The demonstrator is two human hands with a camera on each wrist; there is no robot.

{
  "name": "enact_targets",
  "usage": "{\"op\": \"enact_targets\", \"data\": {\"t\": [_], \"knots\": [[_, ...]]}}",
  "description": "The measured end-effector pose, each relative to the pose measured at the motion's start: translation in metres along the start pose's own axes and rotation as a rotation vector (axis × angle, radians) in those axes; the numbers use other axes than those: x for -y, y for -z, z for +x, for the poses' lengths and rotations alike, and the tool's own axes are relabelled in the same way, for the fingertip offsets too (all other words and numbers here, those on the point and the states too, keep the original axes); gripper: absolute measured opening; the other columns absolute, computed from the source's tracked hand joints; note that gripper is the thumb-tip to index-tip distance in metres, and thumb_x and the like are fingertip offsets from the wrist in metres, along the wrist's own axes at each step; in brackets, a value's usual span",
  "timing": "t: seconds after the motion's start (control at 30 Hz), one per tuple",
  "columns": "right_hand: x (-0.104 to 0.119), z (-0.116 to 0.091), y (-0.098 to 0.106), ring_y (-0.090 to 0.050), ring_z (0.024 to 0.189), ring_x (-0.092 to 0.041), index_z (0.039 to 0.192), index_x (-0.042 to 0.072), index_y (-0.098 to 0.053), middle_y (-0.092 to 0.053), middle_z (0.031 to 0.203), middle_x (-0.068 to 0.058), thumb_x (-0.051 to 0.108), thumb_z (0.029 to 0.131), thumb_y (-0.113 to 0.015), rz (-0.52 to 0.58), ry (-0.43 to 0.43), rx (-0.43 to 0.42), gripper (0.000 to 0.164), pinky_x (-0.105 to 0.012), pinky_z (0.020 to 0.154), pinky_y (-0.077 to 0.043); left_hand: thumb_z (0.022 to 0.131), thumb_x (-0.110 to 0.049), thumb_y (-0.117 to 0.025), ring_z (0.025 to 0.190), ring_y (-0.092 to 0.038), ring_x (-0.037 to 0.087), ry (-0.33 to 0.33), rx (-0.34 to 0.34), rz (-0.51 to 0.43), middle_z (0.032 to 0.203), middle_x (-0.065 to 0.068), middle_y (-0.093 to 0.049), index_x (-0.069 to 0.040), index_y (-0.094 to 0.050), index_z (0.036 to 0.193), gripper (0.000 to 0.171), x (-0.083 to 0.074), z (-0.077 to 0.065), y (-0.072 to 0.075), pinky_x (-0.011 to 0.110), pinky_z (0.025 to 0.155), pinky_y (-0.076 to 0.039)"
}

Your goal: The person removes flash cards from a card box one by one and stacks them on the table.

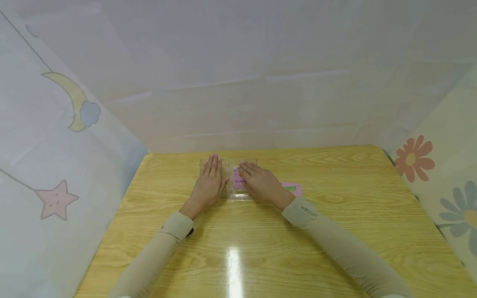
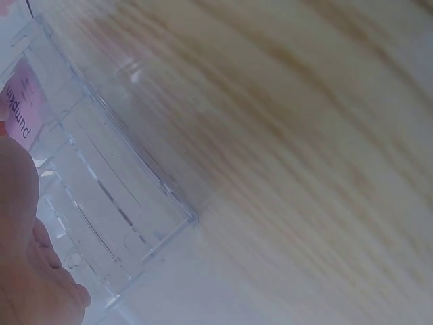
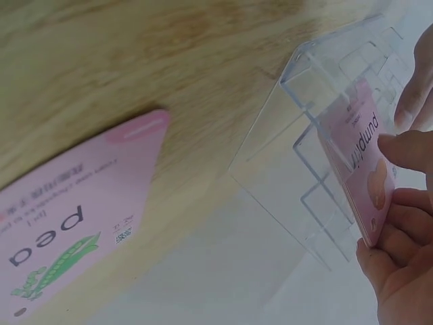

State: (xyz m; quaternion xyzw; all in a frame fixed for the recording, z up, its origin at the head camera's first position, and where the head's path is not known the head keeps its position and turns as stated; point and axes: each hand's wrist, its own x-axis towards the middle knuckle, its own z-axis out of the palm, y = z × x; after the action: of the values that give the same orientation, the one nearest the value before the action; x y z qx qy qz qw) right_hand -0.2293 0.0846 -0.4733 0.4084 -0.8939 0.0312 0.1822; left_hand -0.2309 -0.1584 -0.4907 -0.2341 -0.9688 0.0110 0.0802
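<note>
A clear plastic case (image 1: 238,197) lies on the table, its wall and inner ridges visible in the left wrist view. My left hand (image 1: 210,183) rests with straight fingers on the case's left part. At the right part, my right hand (image 1: 262,183) holds a pink pumpkin card (image 3: 353,145), apparently a stack of cards. The thumb lies on the card's face and other fingers meet its edge in the right wrist view. Part of this card is hidden under that hand in the head view. To the right lies a pink pea card (image 3: 74,210), partly behind my right wrist in the head view.
The wooden table (image 1: 208,265) extends around the case. Pale wall sheets (image 1: 238,82) stand along its back and sides, with a moon, a star and flowers printed on them.
</note>
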Motion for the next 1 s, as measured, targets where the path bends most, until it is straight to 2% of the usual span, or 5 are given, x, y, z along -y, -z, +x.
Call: {"op": "enact_targets", "data": {"t": [0.4,0.57,0.73,0.83,1.0], "knots": [[0.004,0.002,0.004,-0.063,0.138,-0.032,0.142,-0.003,-0.061,-0.064,0.145,-0.019,0.008,0.1,-0.07,0.022,-0.018,-0.019,0.045,-0.043,0.117,-0.05,0.115,-0.043,-0.03,0.165,-0.004,0.041,0.011,0.011,-0.011,0.174,0.029,-0.004,0.01,-0.009,0.164,0.075,0.0,0.001,0.002,0.051,0.136,-0.014],[0.003,0.005,0.002,-0.069,0.129,-0.03,0.136,0.0,-0.065,-0.07,0.139,-0.017,0.009,0.102,-0.067,0.046,-0.046,-0.061,0.035,-0.041,0.108,-0.057,0.115,-0.043,-0.03,0.165,-0.004,0.041,0.011,0.009,-0.014,0.174,0.029,-0.003,0.01,-0.01,0.164,0.075,0.0,0.001,0.002,0.051,0.136,-0.014],[0.001,0.01,0.004,-0.077,0.112,-0.03,0.123,0.003,-0.071,-0.076,0.126,-0.016,0.01,0.1,-0.071,0.12,-0.061,-0.112,0.024,-0.037,0.09,-0.065,0.115,-0.042,-0.032,0.165,-0.005,0.041,0.006,-0.003,-0.015,0.174,0.03,-0.005,0.011,-0.011,0.164,0.075,0.0,0.001,0.002,0.051,0.136,-0.015],[-0.001,0.014,0.007,-0.081,0.09,-0.023,0.117,0.004,-0.073,-0.081,0.112,-0.014,0.011,0.099,-0.072,0.159,-0.073,-0.11,0.019,-0.032,0.077,-0.067,0.115,-0.042,-0.033,0.165,-0.007,0.042,0.005,-0.013,-0.012,0.174,0.031,-0.007,0.011,-0.012,0.164,0.075,-0.001,0.001,0.001,0.052,0.135,-0.016],[-0.002,0.018,0.011,-0.07,0.063,-0.01,0.109,0.006,-0.076,-0.082,0.094,-0.006,0.012,0.098,-0.074,0.193,-0.095,-0.071,0.013,-0.025,0.063,-0.061,0.115,-0.043,-0.031,0.165,-0.005,0.041,0.013,-0.002,-0.013,0.174,0.03,-0.005,0.011,-0.01,0.164,0.075,-0.001,0.001,-0.001,0.051,0.136,-0.015]]}}
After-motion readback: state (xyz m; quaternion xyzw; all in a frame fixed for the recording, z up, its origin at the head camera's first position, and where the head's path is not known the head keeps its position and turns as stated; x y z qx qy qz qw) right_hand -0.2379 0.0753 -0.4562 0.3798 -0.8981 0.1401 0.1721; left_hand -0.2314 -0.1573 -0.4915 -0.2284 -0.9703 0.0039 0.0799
